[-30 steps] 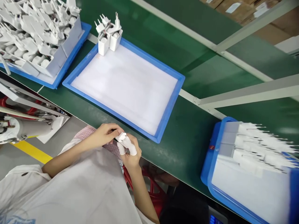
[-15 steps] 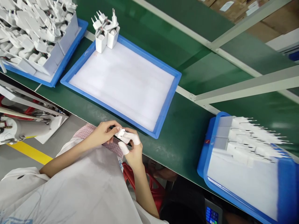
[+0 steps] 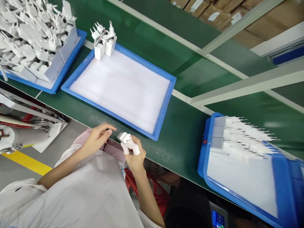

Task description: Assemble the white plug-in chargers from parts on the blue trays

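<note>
A white plug adapter (image 3: 124, 136) sits between the fingers of my right hand (image 3: 135, 158), whose thumb and a finger wear white finger cots. My left hand (image 3: 98, 136) is just left of it, apart from the adapter, its fingers loosely stretched and holding nothing. Beyond both hands lies a blue tray (image 3: 106, 112) with a white lining. In that tray's far left corner stand two white adapter housings (image 3: 99, 50), open at the top, with pronged parts and wires sticking out.
On the left, a second blue tray (image 3: 58, 77) carries many white housings with loose parts. At the right, stacked blue bins (image 3: 206, 148) hold rows of white plug adapters (image 3: 244, 137) with prongs outward. A metal frame post (image 3: 237, 85) crosses the bench's back.
My left hand has come off the adapter and moved slightly left. The adapter stays in my right hand, now turned a little. The camera view has shifted somewhat.
</note>
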`<state>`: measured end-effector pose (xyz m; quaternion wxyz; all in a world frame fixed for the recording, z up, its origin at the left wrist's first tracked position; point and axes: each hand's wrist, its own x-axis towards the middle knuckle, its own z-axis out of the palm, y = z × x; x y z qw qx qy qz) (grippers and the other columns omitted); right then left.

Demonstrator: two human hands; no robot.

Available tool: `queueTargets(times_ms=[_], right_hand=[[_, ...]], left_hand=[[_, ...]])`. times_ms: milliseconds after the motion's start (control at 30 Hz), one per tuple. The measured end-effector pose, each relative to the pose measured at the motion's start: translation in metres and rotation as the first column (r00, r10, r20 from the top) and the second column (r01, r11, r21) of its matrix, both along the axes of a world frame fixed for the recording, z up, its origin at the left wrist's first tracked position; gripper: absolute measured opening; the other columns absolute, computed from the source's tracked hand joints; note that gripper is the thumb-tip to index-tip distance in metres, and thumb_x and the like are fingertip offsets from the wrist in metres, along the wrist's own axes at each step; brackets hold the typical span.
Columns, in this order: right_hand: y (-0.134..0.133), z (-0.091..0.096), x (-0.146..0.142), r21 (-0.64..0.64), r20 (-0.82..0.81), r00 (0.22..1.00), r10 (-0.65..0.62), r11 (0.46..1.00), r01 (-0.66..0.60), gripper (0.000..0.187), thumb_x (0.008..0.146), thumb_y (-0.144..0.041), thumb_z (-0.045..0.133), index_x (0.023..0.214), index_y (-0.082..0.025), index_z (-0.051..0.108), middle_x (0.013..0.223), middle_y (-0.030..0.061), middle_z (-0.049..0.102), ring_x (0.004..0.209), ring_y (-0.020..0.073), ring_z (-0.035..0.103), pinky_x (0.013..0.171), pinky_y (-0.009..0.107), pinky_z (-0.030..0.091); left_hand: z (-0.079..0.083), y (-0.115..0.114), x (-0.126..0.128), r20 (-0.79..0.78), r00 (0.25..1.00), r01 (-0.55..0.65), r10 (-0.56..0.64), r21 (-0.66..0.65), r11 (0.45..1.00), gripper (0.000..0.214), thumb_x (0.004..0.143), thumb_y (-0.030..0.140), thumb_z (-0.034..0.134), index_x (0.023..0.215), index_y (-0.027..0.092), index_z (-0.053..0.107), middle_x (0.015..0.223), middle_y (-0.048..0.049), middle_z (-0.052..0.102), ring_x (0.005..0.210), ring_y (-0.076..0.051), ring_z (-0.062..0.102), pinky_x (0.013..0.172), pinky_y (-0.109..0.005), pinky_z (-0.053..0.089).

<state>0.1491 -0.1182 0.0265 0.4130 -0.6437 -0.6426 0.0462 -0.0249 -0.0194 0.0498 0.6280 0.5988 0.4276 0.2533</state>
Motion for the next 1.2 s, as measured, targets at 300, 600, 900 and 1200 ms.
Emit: queueTargets(times_ms=[300,600,900,1200], right_hand=[[0.004,-0.014,-0.001,-0.011,-0.068,0.996,0.065,0.998,-0.066,0.034,0.089,-0.016,0.062,0.122,-0.02,0.054,0.108,0.0108,0.068,0.096,0.0211,0.07,0.078,0.03,0.059],[0.008,-0.016,0.001,-0.008,0.021,0.999,0.047,0.999,-0.047,0.023,0.091,-0.027,0.061,0.112,-0.019,0.057,0.099,0.0106,0.069,0.087,0.0213,0.069,0.072,0.031,0.056],[0.012,0.004,-0.026,-0.382,-0.914,-0.1,-0.393,0.917,-0.114,0.038,0.079,-0.058,0.067,0.085,-0.022,0.055,0.053,-0.0071,0.041,0.039,0.0082,0.036,0.036,0.02,0.039],[0.002,0.02,-0.045,-0.338,-0.911,-0.161,-0.381,0.91,-0.24,0.04,0.083,-0.062,0.058,0.082,-0.022,0.061,0.08,0.0054,0.062,0.082,0.0202,0.064,0.071,0.033,0.059]], left_hand=[[-0.007,0.016,0.043,-0.171,0.953,0.274,-0.248,0.149,0.95,0.038,0.098,0.035,0.04,0.068,0.015,0.053,0.064,0.0015,0.051,0.063,-0.012,0.047,0.061,-0.026,0.032],[-0.006,0.011,0.041,-0.15,0.966,0.229,-0.209,0.133,0.964,0.033,0.099,0.034,0.039,0.076,0.016,0.053,0.068,0.0025,0.055,0.064,-0.011,0.049,0.061,-0.023,0.034],[0.024,-0.009,0.018,-0.171,0.931,0.356,-0.323,0.62,0.699,0.073,0.081,0.047,0.073,0.141,0.021,0.042,0.15,-0.0129,0.043,0.138,-0.032,0.039,0.114,-0.047,0.033],[0.022,-0.011,0.038,-0.016,0.929,0.314,-0.369,0.556,0.769,0.063,0.074,0.033,0.079,0.128,0.02,0.051,0.13,-0.0089,0.063,0.123,-0.025,0.059,0.118,-0.048,0.034]])
